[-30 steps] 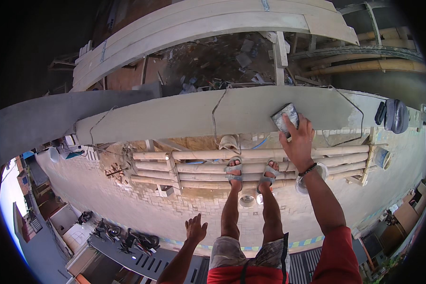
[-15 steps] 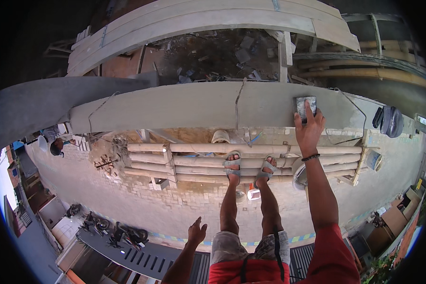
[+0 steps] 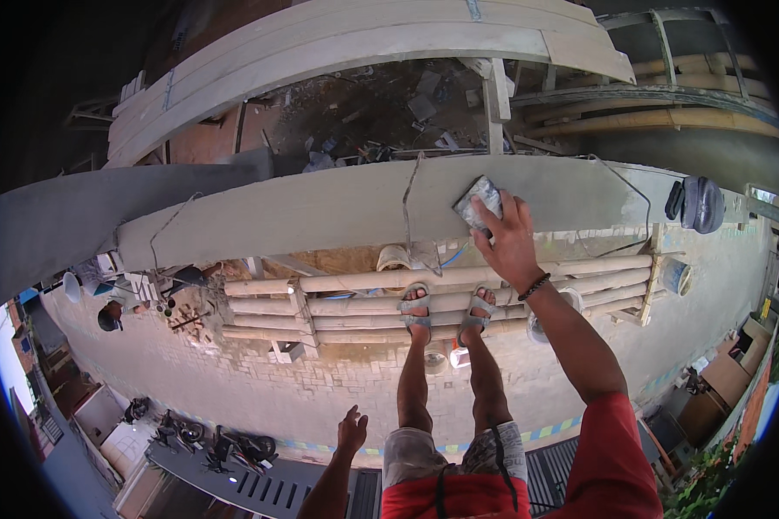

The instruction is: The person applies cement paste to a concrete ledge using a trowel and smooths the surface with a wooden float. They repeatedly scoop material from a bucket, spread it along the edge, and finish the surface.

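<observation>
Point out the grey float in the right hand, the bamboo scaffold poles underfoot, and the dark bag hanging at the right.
grey float [image 3: 478, 202], head view, on its flat grey face
bamboo scaffold poles [image 3: 355, 281], head view, mid top pole
dark bag [image 3: 701, 204], head view, centre of its body

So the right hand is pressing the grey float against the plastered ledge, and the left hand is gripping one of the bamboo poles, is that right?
Not quite. In the head view the left hand grips nothing; it hangs open in the air, away from the bamboo poles. The right hand does press the grey float on the plastered ledge.
</observation>
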`<action>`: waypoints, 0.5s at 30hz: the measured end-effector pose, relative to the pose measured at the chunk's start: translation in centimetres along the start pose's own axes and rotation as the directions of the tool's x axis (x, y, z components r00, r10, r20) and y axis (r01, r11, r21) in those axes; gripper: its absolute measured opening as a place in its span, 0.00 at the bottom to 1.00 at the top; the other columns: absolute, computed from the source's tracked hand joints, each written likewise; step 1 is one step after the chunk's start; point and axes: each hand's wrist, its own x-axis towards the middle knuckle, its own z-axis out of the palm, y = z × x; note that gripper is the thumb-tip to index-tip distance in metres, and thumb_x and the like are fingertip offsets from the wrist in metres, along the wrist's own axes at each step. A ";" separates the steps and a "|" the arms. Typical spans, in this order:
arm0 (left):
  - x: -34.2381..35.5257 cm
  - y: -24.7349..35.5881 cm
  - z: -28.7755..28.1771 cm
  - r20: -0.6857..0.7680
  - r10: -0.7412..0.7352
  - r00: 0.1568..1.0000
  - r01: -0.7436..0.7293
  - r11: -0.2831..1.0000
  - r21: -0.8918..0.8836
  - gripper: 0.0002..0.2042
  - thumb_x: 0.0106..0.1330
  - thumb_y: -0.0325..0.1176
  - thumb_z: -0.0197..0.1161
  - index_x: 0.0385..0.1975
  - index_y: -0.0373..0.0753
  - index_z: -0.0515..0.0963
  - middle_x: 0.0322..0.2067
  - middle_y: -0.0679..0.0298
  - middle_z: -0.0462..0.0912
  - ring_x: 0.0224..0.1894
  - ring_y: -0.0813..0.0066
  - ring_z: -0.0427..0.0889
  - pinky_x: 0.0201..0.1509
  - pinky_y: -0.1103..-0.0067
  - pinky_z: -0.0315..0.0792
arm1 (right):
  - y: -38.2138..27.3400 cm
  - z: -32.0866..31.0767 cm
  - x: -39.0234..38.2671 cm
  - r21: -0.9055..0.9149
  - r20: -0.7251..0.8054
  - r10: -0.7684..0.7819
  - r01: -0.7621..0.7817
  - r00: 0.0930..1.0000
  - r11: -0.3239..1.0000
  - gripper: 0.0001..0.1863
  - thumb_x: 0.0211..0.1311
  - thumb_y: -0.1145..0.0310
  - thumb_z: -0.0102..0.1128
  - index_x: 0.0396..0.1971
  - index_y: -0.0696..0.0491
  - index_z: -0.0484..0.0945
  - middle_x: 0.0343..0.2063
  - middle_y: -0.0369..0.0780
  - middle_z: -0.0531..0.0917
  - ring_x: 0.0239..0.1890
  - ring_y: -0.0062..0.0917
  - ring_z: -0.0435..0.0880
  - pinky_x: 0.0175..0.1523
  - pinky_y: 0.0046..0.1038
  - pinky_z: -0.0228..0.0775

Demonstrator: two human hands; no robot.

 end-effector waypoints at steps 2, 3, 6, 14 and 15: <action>-0.7 0.1 0.2 0.010 -0.007 1.000 0.007 0.999 -0.032 0.26 0.64 0.40 0.58 0.60 0.33 0.67 0.48 0.46 0.80 0.48 0.52 0.81 0.53 0.66 0.74 | 0.2 -1.4 -1.1 -0.026 0.062 -0.080 0.081 0.995 0.996 0.29 0.54 0.64 0.64 0.59 0.45 0.72 0.50 0.53 0.71 0.49 0.46 0.68 0.53 0.44 0.63; -1.3 -0.3 0.3 0.009 -0.008 1.000 0.008 0.999 -0.043 0.26 0.64 0.40 0.58 0.60 0.33 0.67 0.47 0.46 0.81 0.47 0.52 0.82 0.53 0.66 0.74 | 2.0 -2.4 -1.8 -0.058 0.041 -0.023 0.025 0.999 0.998 0.29 0.54 0.64 0.64 0.59 0.46 0.72 0.50 0.53 0.71 0.49 0.46 0.68 0.53 0.43 0.63; -1.9 -0.9 0.2 0.001 -0.008 1.000 0.008 0.999 -0.038 0.26 0.64 0.41 0.58 0.60 0.33 0.67 0.47 0.46 0.81 0.45 0.53 0.83 0.51 0.67 0.75 | 9.2 -3.1 -2.2 -0.110 -0.118 0.389 -0.402 0.913 0.909 0.29 0.53 0.63 0.64 0.59 0.44 0.72 0.52 0.53 0.70 0.53 0.46 0.67 0.54 0.40 0.63; -0.4 -0.7 0.8 0.004 0.011 1.000 -0.011 1.000 -0.023 0.26 0.64 0.41 0.58 0.59 0.33 0.69 0.45 0.47 0.82 0.46 0.54 0.83 0.52 0.67 0.75 | 3.3 -1.7 0.4 -0.070 -0.015 0.004 -0.005 1.000 0.998 0.29 0.53 0.62 0.65 0.58 0.43 0.73 0.51 0.53 0.70 0.52 0.46 0.67 0.55 0.39 0.63; -1.0 -0.5 0.6 0.006 -0.013 1.000 0.013 1.000 -0.023 0.26 0.64 0.41 0.58 0.58 0.33 0.69 0.45 0.48 0.82 0.47 0.55 0.83 0.53 0.68 0.75 | 4.1 -2.4 -0.6 -0.081 0.020 -0.020 0.022 1.000 0.997 0.29 0.53 0.62 0.64 0.58 0.43 0.73 0.51 0.53 0.70 0.52 0.46 0.67 0.55 0.39 0.63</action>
